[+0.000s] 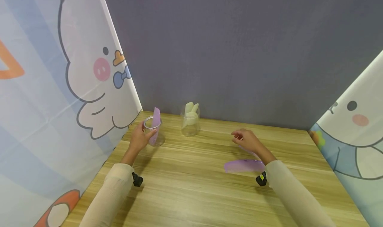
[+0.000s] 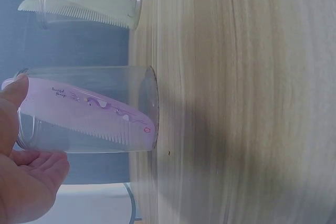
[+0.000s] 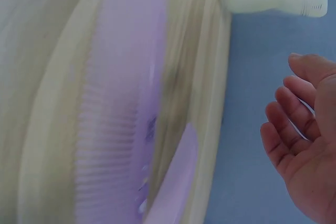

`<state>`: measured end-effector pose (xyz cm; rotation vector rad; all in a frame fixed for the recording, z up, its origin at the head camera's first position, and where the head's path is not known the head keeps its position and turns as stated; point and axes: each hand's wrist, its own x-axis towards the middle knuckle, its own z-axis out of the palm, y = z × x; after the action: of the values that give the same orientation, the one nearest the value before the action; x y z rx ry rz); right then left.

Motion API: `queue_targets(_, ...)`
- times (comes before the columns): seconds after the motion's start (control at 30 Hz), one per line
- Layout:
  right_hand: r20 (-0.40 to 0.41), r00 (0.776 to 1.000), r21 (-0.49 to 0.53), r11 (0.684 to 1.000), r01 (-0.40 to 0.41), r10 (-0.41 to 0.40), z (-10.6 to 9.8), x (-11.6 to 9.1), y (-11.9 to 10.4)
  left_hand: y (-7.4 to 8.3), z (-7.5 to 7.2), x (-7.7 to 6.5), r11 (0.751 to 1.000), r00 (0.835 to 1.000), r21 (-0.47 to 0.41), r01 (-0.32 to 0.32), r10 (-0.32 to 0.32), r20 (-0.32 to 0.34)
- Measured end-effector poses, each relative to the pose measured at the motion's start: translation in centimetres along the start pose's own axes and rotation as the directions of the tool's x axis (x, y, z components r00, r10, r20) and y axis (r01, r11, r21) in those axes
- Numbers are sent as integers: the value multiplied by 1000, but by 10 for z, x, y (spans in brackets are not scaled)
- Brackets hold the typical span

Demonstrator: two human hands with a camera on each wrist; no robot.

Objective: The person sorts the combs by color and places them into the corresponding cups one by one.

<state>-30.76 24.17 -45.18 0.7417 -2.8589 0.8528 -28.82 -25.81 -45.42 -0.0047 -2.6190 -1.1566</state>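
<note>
My left hand (image 1: 139,139) grips a clear cup (image 1: 161,140) near its rim, the thumb in front and other fingers behind. Inside the cup leans a purple comb (image 2: 79,106) with printed decoration, its end sticking out above the rim. My right hand (image 1: 247,140) hangs over the table with loosely bent fingers and nothing in it. Below it lies a wide purple comb (image 1: 243,166), and a second purple comb (image 3: 176,182) lies behind that one, mostly hidden by the hand and wrist in the head view.
Another clear cup (image 1: 190,132) stands at the back of the wooden table (image 1: 191,187), holding several pale yellow-green combs (image 1: 189,111). A grey panel (image 1: 224,54) rises behind the table, with printed cartoon cloths (image 1: 39,120) at both sides.
</note>
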Motion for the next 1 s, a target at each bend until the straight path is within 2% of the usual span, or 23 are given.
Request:
queue_targets(0.3, -3, 1000, -43, 999, -10, 10, -4, -19, 19, 0, 1, 1, 1000, 1000, 6, 4, -4, -16)
queue_targets(0.43, 29, 1000, -68, 998, 0, 2, -6, -28, 27, 0, 1, 1, 1000, 1000, 3, 4, -4, -11)
queue_targets(0.67, 116, 991, -60, 997, -56, 62, -7, -47, 44, 0, 1, 2, 1000, 1000, -8, 9, -9, 2)
queue_targets(0.77, 142, 989, -76, 997, -34, 44, -8, -54, 52, 0, 1, 2, 1000, 1000, -3, 7, -7, 4)
queue_targets(1.0, 138, 990, -120, 992, 49, -32, -9, -69, 69, -2, 0, 1, 1000, 1000, -1, 16, -16, 6)
